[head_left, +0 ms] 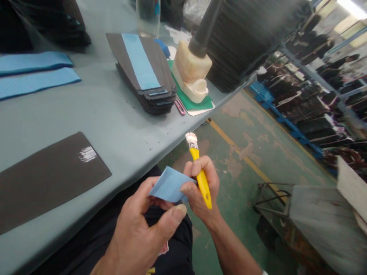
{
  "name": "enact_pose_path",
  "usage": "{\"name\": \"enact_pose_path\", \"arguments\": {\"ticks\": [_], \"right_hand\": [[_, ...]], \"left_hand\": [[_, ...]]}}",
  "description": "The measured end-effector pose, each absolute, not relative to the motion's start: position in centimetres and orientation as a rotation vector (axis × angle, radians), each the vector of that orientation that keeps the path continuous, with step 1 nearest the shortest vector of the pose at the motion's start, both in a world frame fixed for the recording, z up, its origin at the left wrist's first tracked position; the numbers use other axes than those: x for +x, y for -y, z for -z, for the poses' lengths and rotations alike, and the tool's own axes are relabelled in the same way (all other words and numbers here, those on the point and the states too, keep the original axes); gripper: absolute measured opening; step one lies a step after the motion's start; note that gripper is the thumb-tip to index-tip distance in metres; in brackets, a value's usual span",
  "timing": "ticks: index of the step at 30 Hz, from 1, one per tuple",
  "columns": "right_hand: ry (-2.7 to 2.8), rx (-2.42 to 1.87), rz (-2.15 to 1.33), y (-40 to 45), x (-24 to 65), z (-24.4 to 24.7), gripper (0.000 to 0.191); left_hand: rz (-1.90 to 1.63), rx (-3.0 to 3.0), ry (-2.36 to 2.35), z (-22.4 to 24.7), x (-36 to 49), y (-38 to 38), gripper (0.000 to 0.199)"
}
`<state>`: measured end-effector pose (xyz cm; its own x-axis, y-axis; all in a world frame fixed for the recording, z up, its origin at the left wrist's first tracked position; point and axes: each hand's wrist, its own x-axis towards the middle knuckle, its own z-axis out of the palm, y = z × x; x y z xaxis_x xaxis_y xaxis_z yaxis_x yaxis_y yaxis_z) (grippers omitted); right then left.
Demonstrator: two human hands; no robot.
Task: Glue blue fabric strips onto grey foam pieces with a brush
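Observation:
A light blue strip [171, 185] is held between my two hands in front of my lap. My left hand [143, 225] has its fingers behind the strip's left end, with the thumb stretched out below it. My right hand [202, 187] pinches the strip's right end and also grips a yellow brush [203, 185], whose bristles point up and carry white paste. On the table's near left lies a dark panel [51, 179] with a white smear near its right corner.
The grey table [94, 103] bears a stack of dark pieces [155, 95], a whitish container [190, 63] on a green sheet, a pink clip [180, 107] and blue strips [37, 80]. A cart [318, 214] stands right.

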<state>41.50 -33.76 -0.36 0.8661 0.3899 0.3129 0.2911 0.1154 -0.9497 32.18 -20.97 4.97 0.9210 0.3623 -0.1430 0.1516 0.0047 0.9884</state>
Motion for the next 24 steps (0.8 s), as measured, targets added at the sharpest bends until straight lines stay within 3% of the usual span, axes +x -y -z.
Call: {"name": "enact_pose_path", "arguments": {"ticks": [2, 6, 14, 24], "right_hand": [[0.59, -1.522, -0.14, 34.5, 42.1, 0.3, 0.055], [0.623, -1.609, -0.165, 35.5, 42.6, 0.2, 0.062], [0.676, -1.669, -0.045, 36.3, 42.9, 0.3, 0.062], [0.725, -1.597, -0.099, 35.8, 42.4, 0.3, 0.058]], "left_hand": [[-0.164, 1.538, -0.403, -5.0, 32.3, 20.2, 0.017], [-0.375, 1.735, -0.336, -4.5, 32.2, 18.7, 0.05], [-0.45, 1.927, -0.023, -4.2, 32.2, 19.1, 0.003], [-0.592, 2.12, 0.362, -3.7, 31.9, 18.8, 0.012]]}}
